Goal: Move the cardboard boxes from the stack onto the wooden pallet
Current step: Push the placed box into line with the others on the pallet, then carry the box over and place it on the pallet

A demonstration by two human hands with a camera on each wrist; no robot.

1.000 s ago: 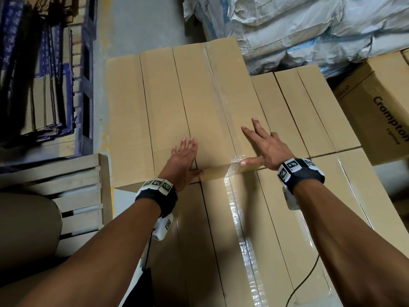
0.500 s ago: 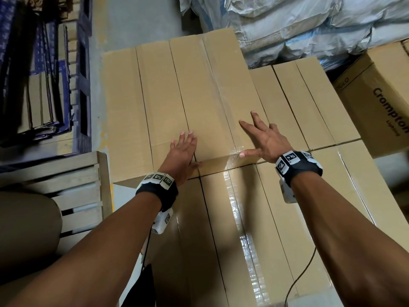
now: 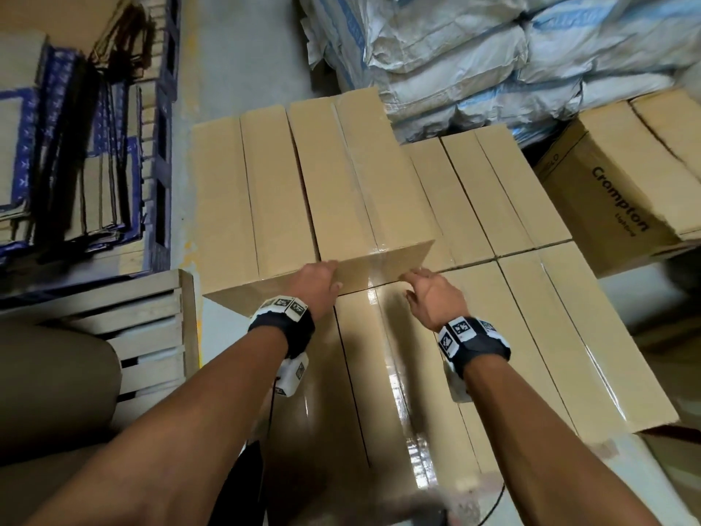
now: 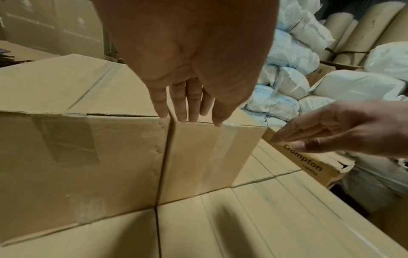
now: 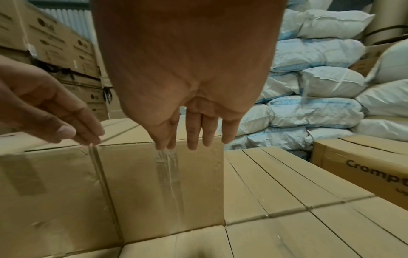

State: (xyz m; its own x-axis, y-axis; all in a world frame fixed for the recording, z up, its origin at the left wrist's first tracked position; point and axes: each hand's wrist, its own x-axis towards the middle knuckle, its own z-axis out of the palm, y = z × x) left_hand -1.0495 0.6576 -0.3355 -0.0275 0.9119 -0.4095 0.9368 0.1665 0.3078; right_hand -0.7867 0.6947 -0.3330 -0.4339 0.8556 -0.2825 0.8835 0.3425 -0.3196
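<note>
Your left hand [image 3: 316, 284] and right hand [image 3: 432, 298], fingers straight, hold nothing at the near end of the taped top box [image 3: 360, 191] on the stack. It looks stiff, long, probably heavy; its tape is slick, so grip the bottom corners.

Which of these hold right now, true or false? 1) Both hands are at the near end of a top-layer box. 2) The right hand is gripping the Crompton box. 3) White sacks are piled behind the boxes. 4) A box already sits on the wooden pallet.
1) True: the left hand and right hand are at the near end of the top box.
2) False: the Crompton box stands untouched to the right.
3) True: white sacks lie behind.
4) False: the visible part of the wooden pallet holds no box.
</note>
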